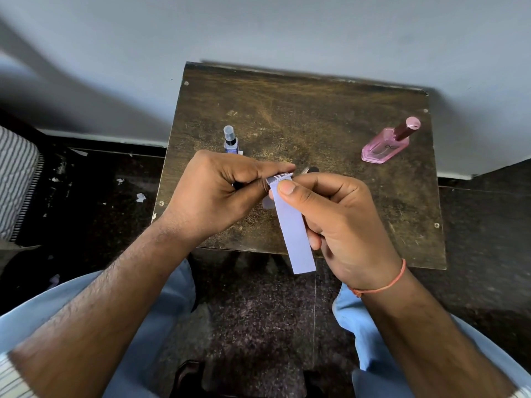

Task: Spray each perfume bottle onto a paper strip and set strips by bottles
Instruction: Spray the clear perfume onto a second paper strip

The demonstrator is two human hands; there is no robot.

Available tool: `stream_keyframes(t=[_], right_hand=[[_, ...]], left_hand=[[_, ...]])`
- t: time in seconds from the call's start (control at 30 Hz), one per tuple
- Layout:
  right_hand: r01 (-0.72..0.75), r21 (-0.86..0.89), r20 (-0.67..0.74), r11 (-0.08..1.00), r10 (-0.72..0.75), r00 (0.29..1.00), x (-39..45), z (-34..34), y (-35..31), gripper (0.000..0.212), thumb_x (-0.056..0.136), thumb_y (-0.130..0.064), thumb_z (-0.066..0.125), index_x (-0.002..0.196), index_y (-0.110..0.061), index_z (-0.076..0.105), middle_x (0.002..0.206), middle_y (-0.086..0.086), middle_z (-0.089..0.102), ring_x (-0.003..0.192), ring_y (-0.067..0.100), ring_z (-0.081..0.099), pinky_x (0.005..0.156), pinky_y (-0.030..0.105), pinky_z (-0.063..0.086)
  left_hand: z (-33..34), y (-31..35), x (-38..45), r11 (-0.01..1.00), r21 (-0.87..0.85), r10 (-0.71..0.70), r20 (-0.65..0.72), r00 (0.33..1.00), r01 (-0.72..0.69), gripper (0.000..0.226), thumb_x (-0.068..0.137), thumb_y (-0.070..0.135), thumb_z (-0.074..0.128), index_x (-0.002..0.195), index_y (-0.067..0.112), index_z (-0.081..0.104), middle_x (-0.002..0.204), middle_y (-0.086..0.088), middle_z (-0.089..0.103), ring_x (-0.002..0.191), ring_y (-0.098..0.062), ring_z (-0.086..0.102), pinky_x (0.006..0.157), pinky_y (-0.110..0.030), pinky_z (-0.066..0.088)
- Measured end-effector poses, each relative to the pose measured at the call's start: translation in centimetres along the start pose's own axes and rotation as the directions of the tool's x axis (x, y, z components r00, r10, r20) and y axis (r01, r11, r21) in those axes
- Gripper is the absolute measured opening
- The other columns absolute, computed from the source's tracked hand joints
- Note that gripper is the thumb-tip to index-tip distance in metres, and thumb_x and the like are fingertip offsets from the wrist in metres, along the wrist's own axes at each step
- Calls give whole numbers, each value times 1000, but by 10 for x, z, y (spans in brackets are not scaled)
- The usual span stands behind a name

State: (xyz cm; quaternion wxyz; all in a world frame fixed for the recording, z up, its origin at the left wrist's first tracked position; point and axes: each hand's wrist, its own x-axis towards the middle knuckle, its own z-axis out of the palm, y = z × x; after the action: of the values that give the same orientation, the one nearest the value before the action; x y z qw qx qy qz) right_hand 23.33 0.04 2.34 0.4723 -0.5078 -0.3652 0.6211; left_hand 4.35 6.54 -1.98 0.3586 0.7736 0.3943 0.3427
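Over the front of the small wooden table [330, 110], my left hand [218, 193] grips a small dark perfume bottle [280, 177]; only its lettered top end shows, under my index finger. My right hand [336, 222] pinches the upper end of a pale lilac paper strip [294, 234] with the thumb, right against that bottle's end. The strip hangs down toward me. A blue bottle with a clear cap [230, 139] stands behind my left hand. A pink bottle with a dark pink cap [388, 145] stands at the right.
A dark cap [311, 169] lies on the table just behind my right hand. Part of another pale strip [268, 203] shows below my hands. The table stands against a grey wall [258, 30]. Paper scraps [140, 197] litter the dark floor at the left.
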Motion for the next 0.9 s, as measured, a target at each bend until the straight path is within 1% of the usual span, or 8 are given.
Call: stream_keyframes(t=[0.2, 0.33, 0.4, 0.47, 0.6, 0.73, 0.8, 0.9], right_hand=[[11, 30, 35, 1000, -12, 999, -4, 1, -4, 10, 93, -18, 78, 86, -11, 81, 42, -18, 48, 36, -1, 37, 42, 18, 29], [82, 6, 164, 997, -82, 983, -16, 8, -6, 18, 92, -23, 76, 86, -8, 84, 48, 1, 59, 39, 5, 48, 45, 15, 37], [106, -42, 158, 994, -98, 983, -18, 9, -6, 14, 93, -22, 77, 85, -15, 85, 54, 14, 59, 44, 7, 49, 48, 16, 38], [117, -61, 107, 991, -110, 988, -17, 7, -8, 15, 94, -23, 75, 83, -19, 83, 52, -1, 59, 43, 3, 47, 46, 15, 38], [125, -151, -32, 981, -131, 991, -13, -2, -11, 21, 102, -17, 69, 88, -3, 77, 46, -14, 52, 38, 4, 46, 41, 23, 40], [92, -247, -130, 965, -127, 983, -10, -6, -4, 25, 105, -17, 69, 84, -8, 77, 42, -10, 52, 33, 11, 51, 40, 19, 38], [96, -294, -148, 951, -144, 978, -9, -7, -2, 26, 105, -18, 70, 82, -8, 77, 42, -8, 51, 32, 12, 52, 39, 21, 39], [107, -353, -139, 929, -165, 976, -10, -8, -2, 25, 105, -21, 71, 86, -8, 80, 42, -7, 52, 33, 11, 55, 38, 27, 43]], left_hand=[[0, 2, 0, 999, -28, -46, 2, 999, 46, 22, 100, 11, 76, 122, 10, 80, 105, 28, 78, 76, 23, 68, 65, -8, 52], [-5, -5, 0, 943, -220, -256, 7, 967, 251, 15, 98, 23, 79, 112, 23, 84, 104, 11, 85, 96, -15, 83, 78, -54, 67], [-5, 0, 4, 912, -304, -272, 55, 961, 275, 13, 97, 21, 77, 106, 27, 85, 98, -1, 86, 84, -35, 82, 70, -62, 63], [-6, 5, 5, 883, -362, -277, 114, 954, 299, 14, 102, 20, 73, 107, 24, 85, 85, -4, 84, 60, -38, 72, 50, -48, 56], [-7, 6, 7, 782, -493, -336, 181, 925, 380, 23, 105, 22, 63, 98, 12, 82, 74, 6, 74, 52, -4, 54, 50, -16, 41], [-11, 14, 9, 688, -619, -304, 230, 925, 380, 27, 101, 26, 64, 83, 22, 84, 109, -5, 84, 53, -6, 52, 49, -17, 35], [-13, 16, 10, 647, -658, -298, 248, 922, 386, 30, 96, 32, 61, 82, 23, 87, 118, -8, 83, 57, -18, 61, 56, -23, 40], [-12, 14, 9, 639, -656, -291, 278, 916, 402, 32, 96, 33, 60, 86, 25, 89, 122, -9, 82, 83, -63, 60, 77, -40, 45]])
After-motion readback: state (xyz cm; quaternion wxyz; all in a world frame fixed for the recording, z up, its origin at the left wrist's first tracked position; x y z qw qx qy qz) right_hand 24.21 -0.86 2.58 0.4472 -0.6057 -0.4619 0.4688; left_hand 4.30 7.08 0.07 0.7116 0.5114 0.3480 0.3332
